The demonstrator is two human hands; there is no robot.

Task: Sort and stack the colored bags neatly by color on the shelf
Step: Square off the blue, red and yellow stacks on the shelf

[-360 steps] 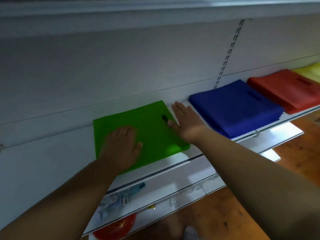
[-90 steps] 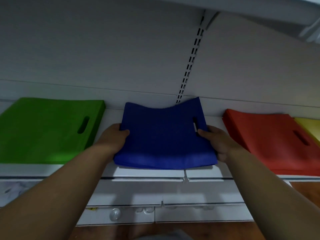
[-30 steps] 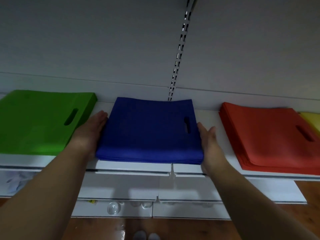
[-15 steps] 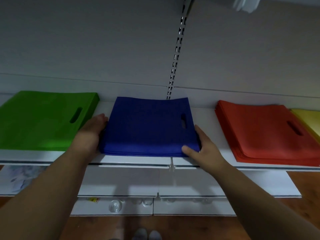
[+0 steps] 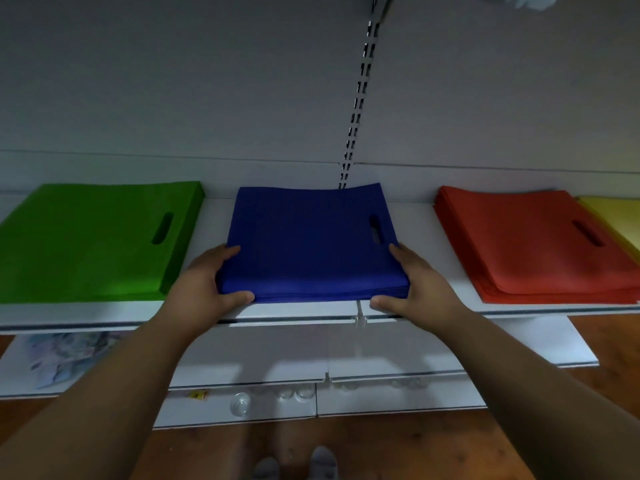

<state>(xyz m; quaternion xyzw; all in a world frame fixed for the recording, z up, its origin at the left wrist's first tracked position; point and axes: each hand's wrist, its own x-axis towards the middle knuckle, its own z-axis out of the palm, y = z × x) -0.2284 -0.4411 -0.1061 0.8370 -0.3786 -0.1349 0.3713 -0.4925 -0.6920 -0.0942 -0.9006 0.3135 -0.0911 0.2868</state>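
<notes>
Both arms stretched fwd, left hand (image 5: 204, 289) & right hand (image 5: 420, 289) cupped inward, thumbs fwd along front, fingers along sides.

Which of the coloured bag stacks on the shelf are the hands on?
The blue fabric bag stack, between green and red; the left hand and right hand grip its front corners.

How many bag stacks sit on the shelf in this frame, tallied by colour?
Green stack: 1
Blue stack, held at its front corners by the left hand and right hand: 1
Red stack: 1
Yellow stack, cut off at the right edge: 1
Total: 4 stacks
</notes>
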